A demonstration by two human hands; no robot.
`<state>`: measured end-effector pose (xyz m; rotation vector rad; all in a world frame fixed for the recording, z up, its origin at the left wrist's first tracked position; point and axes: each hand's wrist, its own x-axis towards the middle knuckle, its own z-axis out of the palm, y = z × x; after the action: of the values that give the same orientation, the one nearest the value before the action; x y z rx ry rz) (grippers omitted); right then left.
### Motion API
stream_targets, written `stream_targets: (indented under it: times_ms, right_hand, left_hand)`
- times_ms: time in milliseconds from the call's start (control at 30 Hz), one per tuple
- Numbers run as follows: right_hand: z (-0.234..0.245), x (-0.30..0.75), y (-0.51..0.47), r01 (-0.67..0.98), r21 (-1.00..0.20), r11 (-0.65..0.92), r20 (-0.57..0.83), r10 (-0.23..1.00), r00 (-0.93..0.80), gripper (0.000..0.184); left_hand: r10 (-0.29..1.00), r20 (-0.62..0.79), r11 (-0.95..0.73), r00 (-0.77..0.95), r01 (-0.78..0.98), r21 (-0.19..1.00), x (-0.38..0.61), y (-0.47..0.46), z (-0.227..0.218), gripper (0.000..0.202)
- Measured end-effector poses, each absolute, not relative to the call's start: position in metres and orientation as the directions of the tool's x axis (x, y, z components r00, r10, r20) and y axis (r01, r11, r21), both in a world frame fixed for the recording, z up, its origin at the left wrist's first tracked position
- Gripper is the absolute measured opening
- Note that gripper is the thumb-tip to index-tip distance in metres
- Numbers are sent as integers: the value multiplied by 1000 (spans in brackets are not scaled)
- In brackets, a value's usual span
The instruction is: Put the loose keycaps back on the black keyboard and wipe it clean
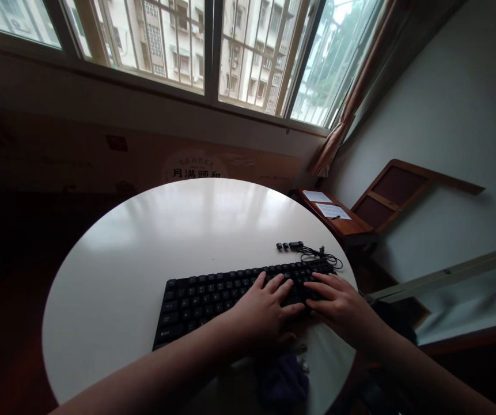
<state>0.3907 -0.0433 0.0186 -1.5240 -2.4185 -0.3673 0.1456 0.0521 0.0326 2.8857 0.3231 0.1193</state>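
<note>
A black keyboard lies on the near right part of a round white table. My left hand rests flat on the keys right of the keyboard's middle, fingers spread. My right hand lies on the keyboard's right end, fingers stretched out toward the left hand. Neither hand holds anything. The keyboard's coiled black cable sits just behind its right end.
A few small black pieces lie on the table behind the cable. A dark purple cloth lies at the table's near edge under my left wrist. A wooden chair with papers stands at the right, below the barred window.
</note>
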Motion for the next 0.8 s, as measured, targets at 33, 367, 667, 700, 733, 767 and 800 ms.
stream_targets:
  times_ms: [33, 367, 667, 700, 733, 767, 800]
  right_hand:
    - [20, 391, -45, 907, 74, 415, 348, 841, -414, 19]
    - [71, 391, 47, 929, 10, 369, 323, 878, -352, 24]
    - [50, 384, 126, 960, 89, 265, 97, 957, -273, 37]
    - [49, 382, 128, 960, 91, 267, 84, 958, -274, 36]
    - [47, 381, 129, 960, 91, 265, 73, 960, -272, 36]
    - [46, 381, 129, 961, 89, 261, 64, 962, -267, 35]
    - [44, 381, 130, 963, 86, 254, 60, 964, -259, 35]
  left_hand:
    - [228, 56, -947, 972, 208, 245, 145, 52, 32, 57]
    - [225, 74, -945, 972, 199, 258, 145, 47, 28, 64]
    - [223, 34, -928, 974, 201, 315, 147, 47, 32, 65]
    - [221, 31, -925, 975, 200, 322, 146, 47, 33, 65]
    - [219, 26, -923, 975, 198, 330, 146, 47, 33, 65]
    - [218, 18, -921, 976, 200, 335, 146, 47, 34, 66]
    - [217, 9, -919, 976, 201, 339, 146, 47, 34, 66]
